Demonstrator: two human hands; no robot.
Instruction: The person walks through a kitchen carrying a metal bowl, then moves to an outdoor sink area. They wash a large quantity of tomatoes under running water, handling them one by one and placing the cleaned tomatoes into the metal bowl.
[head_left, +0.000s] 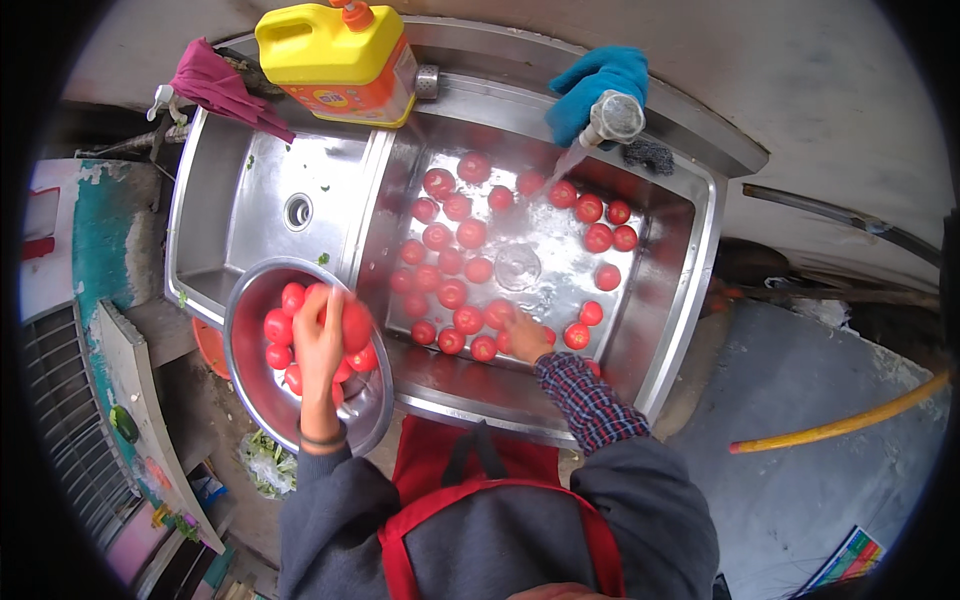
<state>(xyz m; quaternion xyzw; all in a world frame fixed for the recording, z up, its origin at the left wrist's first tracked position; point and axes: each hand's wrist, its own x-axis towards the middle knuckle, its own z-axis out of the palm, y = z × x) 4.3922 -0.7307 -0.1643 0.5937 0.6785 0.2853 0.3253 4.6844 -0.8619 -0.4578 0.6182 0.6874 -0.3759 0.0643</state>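
My left hand (318, 334) is over a metal bowl (235, 334), holding a red tomato (357, 328) that is slightly blurred. Several more tomatoes (278, 327) lie in the bowl, which rests tilted at the sink's front edge. My right hand (529, 339) reaches into the large basin of a stainless steel sink (671, 300). Its fingers meet a tomato (499, 313) near the front wall; their grip is partly hidden. Many tomatoes (471, 233) are spread through the basin. Water runs from a tap (616, 117) at the back.
The smaller left basin (259, 202) holds green leaf scraps. Behind stand a yellow detergent jug (334, 52), a magenta cloth (221, 86) and a blue glove or cloth (600, 79). A yellow pole (840, 433) juts in at right. Bagged greens (268, 465) lie below the bowl.
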